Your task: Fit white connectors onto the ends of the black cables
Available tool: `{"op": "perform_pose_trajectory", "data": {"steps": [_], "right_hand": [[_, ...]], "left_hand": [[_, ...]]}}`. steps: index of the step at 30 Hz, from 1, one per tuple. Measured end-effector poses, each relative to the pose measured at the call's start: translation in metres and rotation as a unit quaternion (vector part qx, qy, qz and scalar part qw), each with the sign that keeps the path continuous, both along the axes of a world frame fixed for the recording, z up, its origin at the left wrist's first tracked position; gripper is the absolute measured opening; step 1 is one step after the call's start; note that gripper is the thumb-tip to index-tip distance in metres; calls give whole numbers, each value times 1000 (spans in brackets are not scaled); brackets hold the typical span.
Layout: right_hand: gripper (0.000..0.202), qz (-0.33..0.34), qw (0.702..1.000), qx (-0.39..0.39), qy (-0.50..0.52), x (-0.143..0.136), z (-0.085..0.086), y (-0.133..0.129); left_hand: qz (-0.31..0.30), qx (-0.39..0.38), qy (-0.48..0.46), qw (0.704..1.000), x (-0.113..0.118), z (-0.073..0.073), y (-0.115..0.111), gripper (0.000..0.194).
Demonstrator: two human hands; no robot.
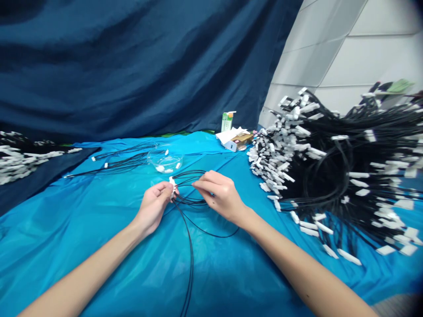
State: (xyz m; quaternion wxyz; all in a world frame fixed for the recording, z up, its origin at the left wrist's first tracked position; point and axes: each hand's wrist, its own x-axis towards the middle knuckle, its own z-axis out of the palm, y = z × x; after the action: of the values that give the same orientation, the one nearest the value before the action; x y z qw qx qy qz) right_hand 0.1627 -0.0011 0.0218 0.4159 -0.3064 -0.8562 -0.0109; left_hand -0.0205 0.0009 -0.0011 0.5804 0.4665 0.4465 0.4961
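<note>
My left hand [154, 206] pinches the white end tags [172, 182] of a small bundle of thin black cables [189, 246], which trail toward me over the blue table cover. My right hand [220, 194] sits just to the right, its fingertips closed on the black strands near the tags. The cables loop between both hands and one strand curves off under my right wrist. Both hands hover low over the cover [99, 220], close together at the table's middle.
A clear bowl [165, 159] with small white pieces stands just beyond my hands. A big heap of black tagged cables [333, 167] fills the right side. More cables [115, 160] lie at the back left, another pile [20, 156] far left. Small boxes [235, 137] sit at the back.
</note>
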Motion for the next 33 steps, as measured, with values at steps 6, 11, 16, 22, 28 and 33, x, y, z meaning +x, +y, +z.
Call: {"op": "perform_pose_trajectory", "data": {"steps": [6,11,16,22,28,33], "right_hand": [[20,14,999,33,-19,0,1,-1],[21,15,1000,-6,-25,-1,2,-2],[20,-5,996,-84,6,-8,0,-7],[18,-47,991,-128,-3,-18,-5,-14],[17,-48,991,-126,-5,-20,-7,-15],[19,-40,991,-128,-4,-20,-10,-15]], "left_hand": [[-12,-2,3,1000,-1,-2,1,45],[-25,1,13,1000,-3,-4,2,44],[-16,6,26,1000,-2,-5,2,43],[-32,9,46,998,4,-7,-1,43],[-45,-6,49,998,4,-7,-2,45],[-55,-10,41,998,5,-5,-3,46]]}}
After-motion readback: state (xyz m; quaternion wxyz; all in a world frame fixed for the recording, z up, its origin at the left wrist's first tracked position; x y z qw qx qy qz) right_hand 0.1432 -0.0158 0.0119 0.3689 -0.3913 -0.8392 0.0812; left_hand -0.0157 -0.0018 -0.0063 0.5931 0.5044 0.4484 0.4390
